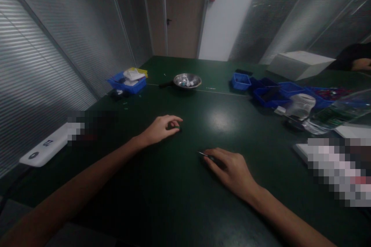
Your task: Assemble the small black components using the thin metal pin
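Note:
My left hand (160, 129) hovers over the middle of the dark green table (171, 185), its index finger stretched out. Between the thumb and a curled finger is a small green piece (177, 127), too small to name. Lower and to the right, my right hand (232, 164) is closed around a slim tool with a pointed metal tip (202, 153) and a dark handle. The tip points left, apart from the left hand. My palm and fingers hide most of the handle.
A metal bowl (187, 85) with small items stands farther back. Blue bins (136, 87) (241, 81) sit left and right. On the right are a clear plastic bottle (333, 115) and a white box (300, 63); a person's arm (361, 64) shows behind. A white power strip (43, 148) lies left.

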A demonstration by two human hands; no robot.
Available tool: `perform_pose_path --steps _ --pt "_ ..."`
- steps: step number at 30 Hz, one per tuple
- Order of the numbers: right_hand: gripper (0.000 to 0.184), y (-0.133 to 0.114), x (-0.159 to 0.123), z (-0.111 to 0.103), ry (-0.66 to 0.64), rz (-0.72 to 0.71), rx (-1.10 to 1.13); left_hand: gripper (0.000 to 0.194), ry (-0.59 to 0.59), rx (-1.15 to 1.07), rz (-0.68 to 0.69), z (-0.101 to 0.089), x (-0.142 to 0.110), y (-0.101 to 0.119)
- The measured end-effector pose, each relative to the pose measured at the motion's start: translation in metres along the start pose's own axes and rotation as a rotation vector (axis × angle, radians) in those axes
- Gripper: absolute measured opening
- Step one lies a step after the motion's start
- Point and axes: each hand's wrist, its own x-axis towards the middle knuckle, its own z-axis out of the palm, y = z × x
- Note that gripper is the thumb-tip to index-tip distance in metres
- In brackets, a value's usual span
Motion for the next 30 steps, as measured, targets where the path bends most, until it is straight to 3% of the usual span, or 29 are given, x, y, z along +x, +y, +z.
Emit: perform_pose_path --steps 3,7,12,18,30 --pt "0.024 0.000 0.000 0.000 0.007 0.018 0.056 0.045 -0.126 -0.108 0.074 0.034 -0.016 0.036" --pt "0.022 -0.001 0.000 0.000 -0.008 0.023 0.094 0.047 -0.166 -0.182 0.124 0.056 -0.031 0.055" --pt "0.019 0.001 -0.003 0.002 0.015 -0.009 0.100 0.047 -0.160 -0.150 0.147 0.058 -0.034 0.057" --pt "0.015 -0.001 -0.003 -0.001 0.006 -0.040 0.098 0.016 -0.151 -0.016 0.205 0.055 -0.032 0.062" --pt "0.014 0.000 -0.002 -0.002 0.010 -0.076 0.152 0.013 -0.162 -0.012 0.211 0.055 -0.033 0.063"
